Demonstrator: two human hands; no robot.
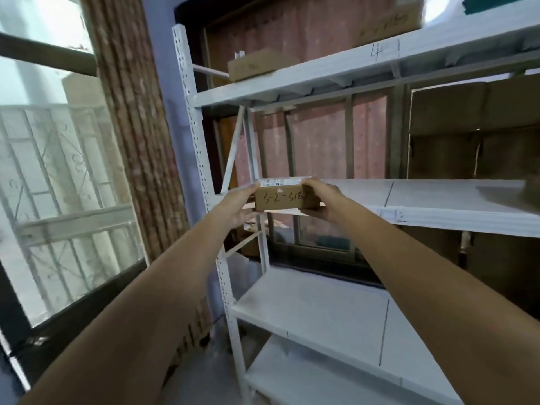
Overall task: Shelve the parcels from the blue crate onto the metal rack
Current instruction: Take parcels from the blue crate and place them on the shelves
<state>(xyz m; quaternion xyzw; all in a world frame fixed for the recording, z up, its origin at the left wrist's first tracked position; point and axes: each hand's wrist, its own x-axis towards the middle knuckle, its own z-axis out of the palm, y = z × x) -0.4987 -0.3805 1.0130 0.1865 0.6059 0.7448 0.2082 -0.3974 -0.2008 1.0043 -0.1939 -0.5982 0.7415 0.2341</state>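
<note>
Both hands hold one small cardboard parcel (282, 197) btwn them: left hand (236, 207) w/ fingers laid along its left end, looking fairly straight, more pressing than wrapping, and right hand (320, 200) curled round its right end, thumb on top, fingers under. Parcel sits level at the left front corner of the metal rack (201, 176), its base right at the edge of the middle shelf (438, 200); can't tell if it's resting on the shelf yet or just above it. Handwritten code faces the person, white label on top, prob. so the number reads from the aisle once shelved. Two-handed end grip keeps it square for sliding in. Above the hands, the upper shelf (321, 77) carries another small box (257, 64) and a bigger carton (391, 21) further right. Right of the hands, large cardboard boxes (473, 133) stand behind the rack. Blue crate not in view. Looks like the placing step, nearly done for this parcel.
</note>
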